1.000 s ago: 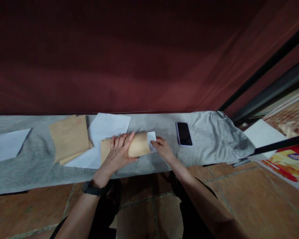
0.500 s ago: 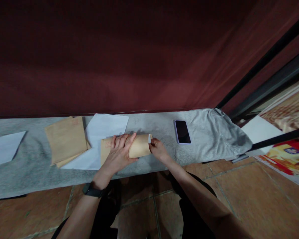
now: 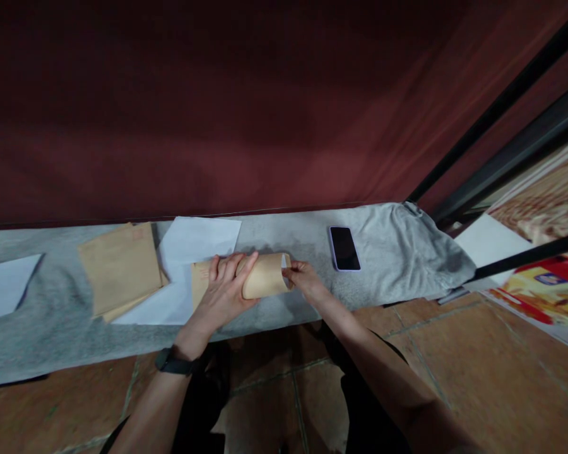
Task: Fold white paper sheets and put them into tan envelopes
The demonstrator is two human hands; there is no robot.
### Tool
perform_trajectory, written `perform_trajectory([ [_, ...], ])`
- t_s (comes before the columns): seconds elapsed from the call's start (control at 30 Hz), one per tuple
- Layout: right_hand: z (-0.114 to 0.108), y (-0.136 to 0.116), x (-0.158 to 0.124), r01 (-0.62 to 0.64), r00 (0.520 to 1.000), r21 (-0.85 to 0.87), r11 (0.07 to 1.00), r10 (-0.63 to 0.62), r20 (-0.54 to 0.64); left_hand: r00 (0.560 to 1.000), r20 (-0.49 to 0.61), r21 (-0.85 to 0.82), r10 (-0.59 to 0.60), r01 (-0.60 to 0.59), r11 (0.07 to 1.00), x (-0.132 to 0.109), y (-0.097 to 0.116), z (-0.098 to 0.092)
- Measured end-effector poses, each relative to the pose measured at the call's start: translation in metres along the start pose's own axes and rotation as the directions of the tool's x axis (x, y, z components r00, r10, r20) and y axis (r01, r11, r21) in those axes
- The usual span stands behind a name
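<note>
head view, envelope (image 3: 266,277), under left fingers (image 3: 247,267)

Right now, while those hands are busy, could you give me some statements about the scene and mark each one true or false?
1. The left hand is on a brown envelope. True.
2. The phone lies on the floor. False: the phone lies on the gray cloth.
3. The right hand is at the envelope's open end. True.
4. The wristband is worn on the right. False: the dark wristband is on the left.
5. More brown envelopes lie left of the left hand. True.
</note>
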State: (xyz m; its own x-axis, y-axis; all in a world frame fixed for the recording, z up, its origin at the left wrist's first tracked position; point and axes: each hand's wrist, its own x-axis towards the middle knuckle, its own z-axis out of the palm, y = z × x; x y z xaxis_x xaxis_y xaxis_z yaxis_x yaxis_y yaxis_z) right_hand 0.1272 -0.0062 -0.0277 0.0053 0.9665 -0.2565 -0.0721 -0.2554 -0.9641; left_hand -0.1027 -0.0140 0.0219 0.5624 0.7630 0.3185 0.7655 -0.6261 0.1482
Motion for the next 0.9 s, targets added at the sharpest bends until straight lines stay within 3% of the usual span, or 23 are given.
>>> perform_trajectory([
  [0.4,0.002,0.000,0.002,-0.018,0.996,0.054,0.998,0.023,-0.090,1.000,0.015,-0.030,0.013,-0.012,0.999,0.002,0.003,-0.002],
  [0.5,0.001,-0.002,0.001,0.013,0.991,0.088,0.996,-0.001,-0.138,0.996,-0.068,-0.065,-0.056,0.052,0.997,0.003,0.007,-0.004],
  [0.57,0.000,-0.004,0.001,0.037,0.983,0.113,0.993,-0.016,-0.182,0.959,-0.201,-0.129,-0.197,0.174,0.976,0.003,0.014,-0.004],
  [0.63,-0.002,-0.005,0.001,0.058,0.972,0.139,0.989,-0.024,-0.234,0.857,-0.318,-0.277,-0.405,0.325,0.904,0.003,0.024,-0.001],
  [0.7,-0.003,-0.004,0.002,0.082,0.958,0.165,0.983,-0.032,-0.285,0.715,-0.285,-0.529,-0.639,0.438,0.727,0.004,0.034,0.006],
  [0.73,-0.003,-0.003,0.001,0.094,0.952,0.177,0.980,-0.036,-0.305,0.648,-0.178,-0.673,-0.741,0.469,0.572,0.004,0.040,0.011],
  [0.77,-0.002,-0.003,0.001,0.105,0.946,0.189,0.976,-0.039,-0.322,0.603,0.009,-0.793,-0.798,0.491,0.362,0.005,0.045,0.015],
  [0.8,-0.001,-0.001,0.000,0.114,0.942,0.199,0.973,-0.042,-0.333,0.569,0.232,-0.857,-0.789,0.504,0.111,0.007,0.050,0.020],
  [0.83,0.001,0.000,-0.002,0.119,0.939,0.208,0.971,-0.042,-0.341,0.554,0.444,-0.850,-0.704,0.509,-0.135,0.009,0.054,0.024],
  [0.9,0.006,0.002,-0.006,0.121,0.938,0.218,0.968,-0.040,-0.344,0.550,0.668,-0.744,-0.501,0.469,-0.477,0.013,0.060,0.031],
])
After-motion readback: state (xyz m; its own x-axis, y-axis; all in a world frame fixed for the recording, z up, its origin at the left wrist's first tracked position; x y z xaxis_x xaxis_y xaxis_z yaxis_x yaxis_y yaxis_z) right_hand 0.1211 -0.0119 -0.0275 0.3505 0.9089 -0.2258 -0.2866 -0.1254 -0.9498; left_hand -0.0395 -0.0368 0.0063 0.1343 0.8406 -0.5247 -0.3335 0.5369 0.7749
